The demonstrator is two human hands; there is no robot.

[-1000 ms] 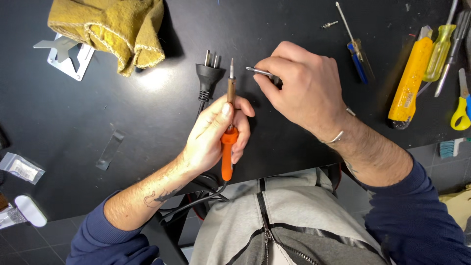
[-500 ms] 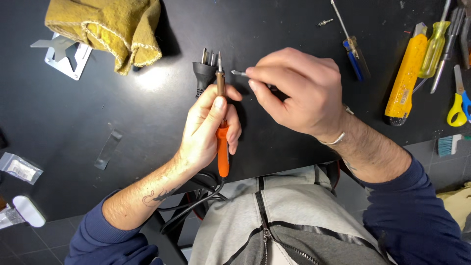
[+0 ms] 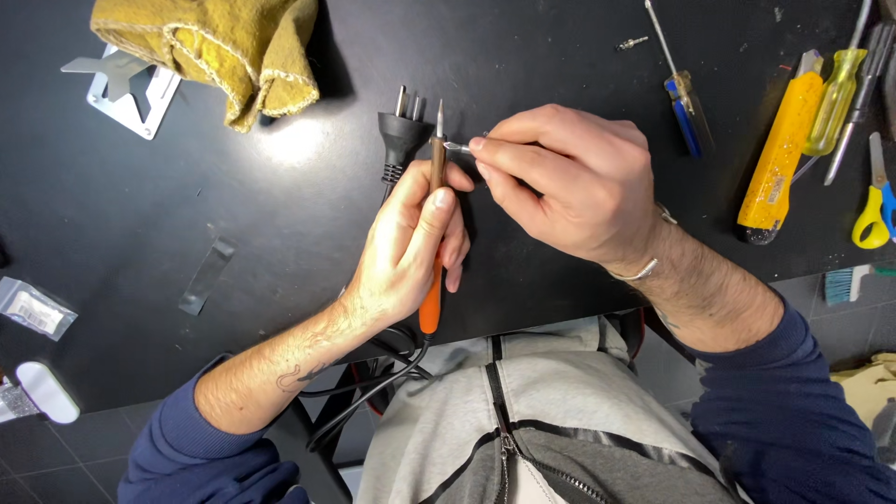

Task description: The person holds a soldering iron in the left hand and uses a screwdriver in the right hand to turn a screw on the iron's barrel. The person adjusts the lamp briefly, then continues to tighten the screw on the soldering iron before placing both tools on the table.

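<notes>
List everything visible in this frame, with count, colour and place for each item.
soldering iron: 1, orange handle and brown shaft, upright in the left grip
small metal tool: 1, silver, in the right grip, tip at the iron's shaft
power plug: 1, black, on the table just left of the iron
cloth: 1, mustard yellow, top left
metal plate: 1, silver, partly under the cloth
utility knife: 1, yellow, right side
screwdriver: 1, blue handle, top centre-right
screwdriver with clear yellow handle: 1, far right
scissors: 1, yellow and blue handles, right edge
small screw: 1, silver, top centre
table: 1, black
left hand: 1, centre
right hand: 1, centre-right
</notes>
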